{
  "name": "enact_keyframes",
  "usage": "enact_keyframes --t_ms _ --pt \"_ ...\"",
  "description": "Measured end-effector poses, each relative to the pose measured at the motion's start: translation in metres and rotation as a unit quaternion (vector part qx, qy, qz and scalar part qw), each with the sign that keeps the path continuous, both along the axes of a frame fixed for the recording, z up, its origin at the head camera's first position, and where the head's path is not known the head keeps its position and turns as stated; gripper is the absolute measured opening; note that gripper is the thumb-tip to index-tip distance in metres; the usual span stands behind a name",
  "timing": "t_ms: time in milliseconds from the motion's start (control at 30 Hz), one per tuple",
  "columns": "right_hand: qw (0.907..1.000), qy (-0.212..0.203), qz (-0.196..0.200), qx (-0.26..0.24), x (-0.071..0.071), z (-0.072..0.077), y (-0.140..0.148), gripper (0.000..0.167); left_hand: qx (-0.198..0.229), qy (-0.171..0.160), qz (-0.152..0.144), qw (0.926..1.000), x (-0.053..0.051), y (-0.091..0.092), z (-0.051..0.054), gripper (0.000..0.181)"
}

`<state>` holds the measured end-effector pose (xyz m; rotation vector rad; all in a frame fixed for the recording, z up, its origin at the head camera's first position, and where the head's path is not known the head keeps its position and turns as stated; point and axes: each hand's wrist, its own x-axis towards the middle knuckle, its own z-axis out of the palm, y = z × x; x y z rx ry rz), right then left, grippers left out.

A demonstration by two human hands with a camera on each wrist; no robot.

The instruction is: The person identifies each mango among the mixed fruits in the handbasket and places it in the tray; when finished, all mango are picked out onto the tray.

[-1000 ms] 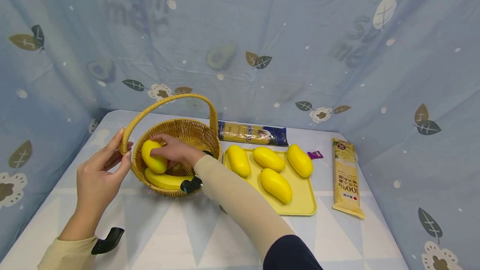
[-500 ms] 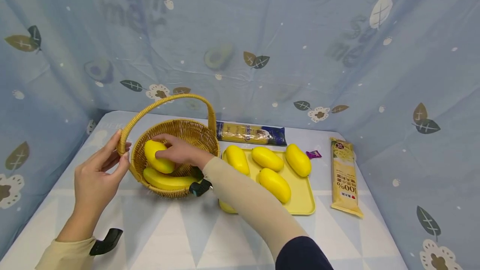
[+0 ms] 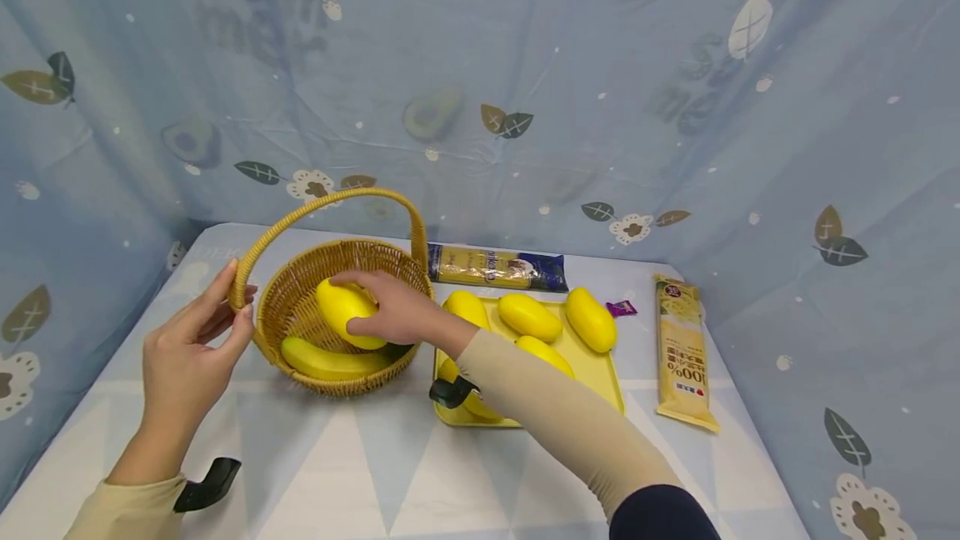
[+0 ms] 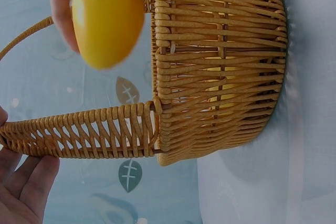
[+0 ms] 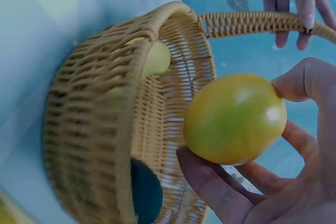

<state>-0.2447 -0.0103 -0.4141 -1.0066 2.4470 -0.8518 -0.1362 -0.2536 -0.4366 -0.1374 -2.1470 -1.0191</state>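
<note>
My right hand (image 3: 401, 307) grips a yellow mango (image 3: 341, 312) between thumb and fingers. In the right wrist view the mango (image 5: 236, 119) shows a greenish patch and hangs above the basket's opening. My left hand (image 3: 187, 348) pinches the left end of the handle (image 3: 330, 202) of the wicker basket (image 3: 285, 307). Inside the basket lies a banana (image 3: 330, 359) along the near side. A dark green rounded thing (image 5: 146, 190) is also in there, partly hidden by the rim.
Right of the basket, a yellow tray (image 3: 603, 390) bears several mangoes (image 3: 528, 317), some hidden by my right forearm. Behind it lies a blue-and-gold pasta packet (image 3: 495, 267). A small purple wrapper (image 3: 621, 308) and a tall yellow noodle packet (image 3: 682, 357) lie farther right.
My right hand has lifted the mango from the basket's left side and brought it rightward, apart from the banana. The left hand keeps its hold on the handle.
</note>
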Motion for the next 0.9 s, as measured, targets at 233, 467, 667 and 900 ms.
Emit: enact_keyframes --t_ms 233,467,667,900 --pt "0.9997 0.013 -0.02 -0.002 0.013 0.012 0.045 0.068 0.003 0.005 -0.006 1.0 -0.001 0.0 0.0 0.075" --pt "0.9982 0.015 -0.058 -0.004 0.026 0.021 0.1 0.067 -0.002 0.003 -0.008 1.0 -0.002 0.001 0.0 0.076" --pt "0.994 0.028 -0.103 0.019 0.041 0.016 0.148 0.066 -0.001 0.001 -0.002 1.0 -0.002 0.0 0.0 0.075" --pt "0.9842 0.05 -0.17 0.002 0.058 0.008 0.212 0.065 -0.002 0.011 -0.003 0.9999 -0.002 -0.002 0.0 0.075"
